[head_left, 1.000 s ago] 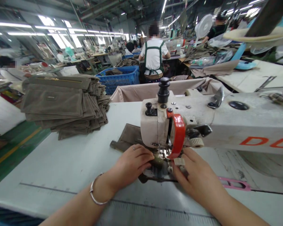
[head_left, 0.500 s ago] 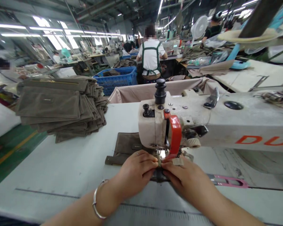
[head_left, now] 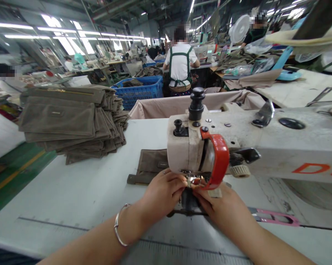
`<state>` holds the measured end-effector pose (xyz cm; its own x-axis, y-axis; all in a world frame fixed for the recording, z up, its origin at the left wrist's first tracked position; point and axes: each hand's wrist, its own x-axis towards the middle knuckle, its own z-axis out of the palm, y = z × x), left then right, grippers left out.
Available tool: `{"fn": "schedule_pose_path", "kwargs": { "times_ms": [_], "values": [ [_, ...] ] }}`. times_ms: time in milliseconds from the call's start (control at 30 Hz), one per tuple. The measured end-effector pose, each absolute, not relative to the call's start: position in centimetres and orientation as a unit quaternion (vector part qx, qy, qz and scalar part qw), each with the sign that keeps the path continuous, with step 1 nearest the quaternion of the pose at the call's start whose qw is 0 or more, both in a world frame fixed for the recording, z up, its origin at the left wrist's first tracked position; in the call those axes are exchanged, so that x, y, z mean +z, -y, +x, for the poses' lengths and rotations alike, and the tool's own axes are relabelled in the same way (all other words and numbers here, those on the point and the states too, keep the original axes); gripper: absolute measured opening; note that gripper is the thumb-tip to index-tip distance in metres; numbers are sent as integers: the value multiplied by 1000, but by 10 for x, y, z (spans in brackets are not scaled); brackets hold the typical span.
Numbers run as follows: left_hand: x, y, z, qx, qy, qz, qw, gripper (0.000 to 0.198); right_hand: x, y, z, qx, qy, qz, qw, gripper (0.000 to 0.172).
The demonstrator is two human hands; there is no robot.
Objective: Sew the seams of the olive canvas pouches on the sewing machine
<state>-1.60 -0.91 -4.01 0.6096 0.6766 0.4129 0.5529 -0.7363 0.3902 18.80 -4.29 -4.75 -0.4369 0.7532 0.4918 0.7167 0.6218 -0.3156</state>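
A dark olive-brown fabric piece (head_left: pixel 150 165), which looks like a flat pouch panel with a small label, lies partly under the sewing machine (head_left: pixel 182 147). My left hand (head_left: pixel 166 189) has its fingertips pinched on the fabric's near edge, just left of the needle area. On the right, my right hand (head_left: pixel 217 202) pinches the same edge, fingers partly behind the red guard (head_left: pixel 221 160). My fingertips almost meet in front of the presser foot. The machine head hides the rest of the fabric, and the needle tip is hard to make out.
A tall stack of similar brown pouches (head_left: pixel 60 117) stands at the table's left. Pink-handled thread snips (head_left: pixel 279 217) lie right of my right hand. A ruler scale (head_left: pixel 177 248) runs along the front. Behind are a cloth-lined bin (head_left: pixel 160 107), a blue crate (head_left: pixel 139 92) and a seated person (head_left: pixel 180 66).
The fabric has slid slightly away from me under the machine, my hands following it. More of the metal plate shows below. The view has shifted a little.
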Motion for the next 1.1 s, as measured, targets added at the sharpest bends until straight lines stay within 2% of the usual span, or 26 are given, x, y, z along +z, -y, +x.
{"fn": "schedule_pose_path", "kwargs": {
  "times_ms": [700,1100],
  "values": [
    [-42,4,-12,291,-373,875,99,13,-52,38,185,14,833,-475,283,23],
    [-41,6,-12,286,-370,874,130,15,-51,41,184,30,829,-471,300,20]
  ]
}}
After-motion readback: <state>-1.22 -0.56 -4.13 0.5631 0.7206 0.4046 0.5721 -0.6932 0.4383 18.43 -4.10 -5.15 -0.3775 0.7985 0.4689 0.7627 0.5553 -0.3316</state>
